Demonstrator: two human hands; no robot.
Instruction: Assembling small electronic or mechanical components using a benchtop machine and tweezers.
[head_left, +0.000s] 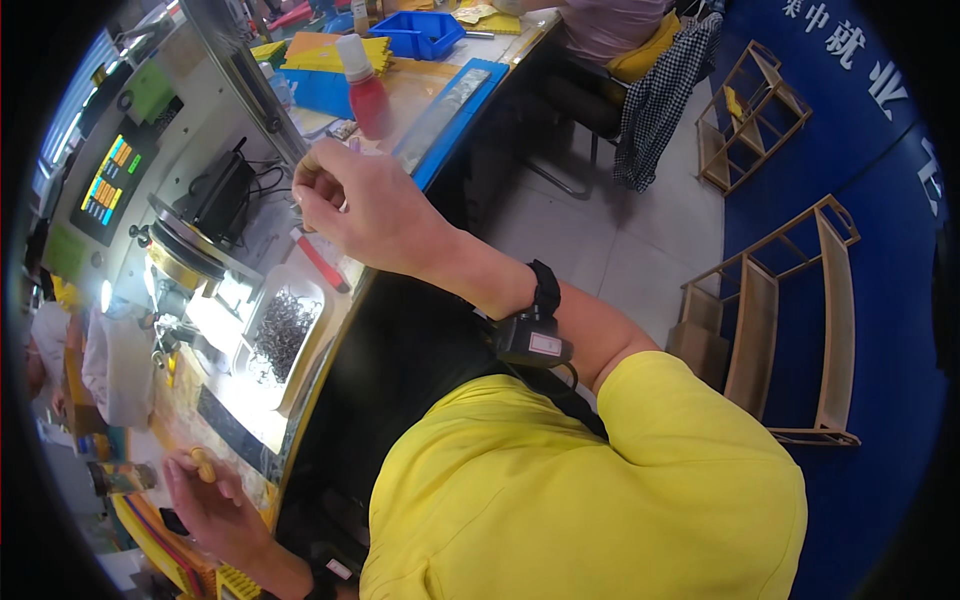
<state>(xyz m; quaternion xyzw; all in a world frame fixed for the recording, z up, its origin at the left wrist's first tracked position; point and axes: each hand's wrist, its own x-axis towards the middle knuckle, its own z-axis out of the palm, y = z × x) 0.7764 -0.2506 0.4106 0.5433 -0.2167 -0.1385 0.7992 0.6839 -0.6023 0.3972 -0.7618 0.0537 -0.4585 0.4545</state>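
My right hand (350, 205) is raised over the bench edge, its fingers curled together. Whatever its fingertips may hold is hidden. Below it lies a red-handled tool (320, 262), apart from the hand. My left hand (215, 510) is low at the left by the near end of the bench, fingers loosely apart. A small tan piece (203, 465), perhaps a finger cot, shows on its fingers. Between the hands a white tray (305, 360) holds a pile of small dark metal parts (282, 335). Beside the tray stands a lit machine (190, 250) with a round head.
A colourful screen (110, 180) is on the machine. Farther along are a red bottle (368, 100) with a white cap, a blue bin (418, 35) and a blue-edged strip (450, 110). A checked cloth (665, 100) hangs beside a seated person. Wooden racks (755, 330) stand by the blue wall.
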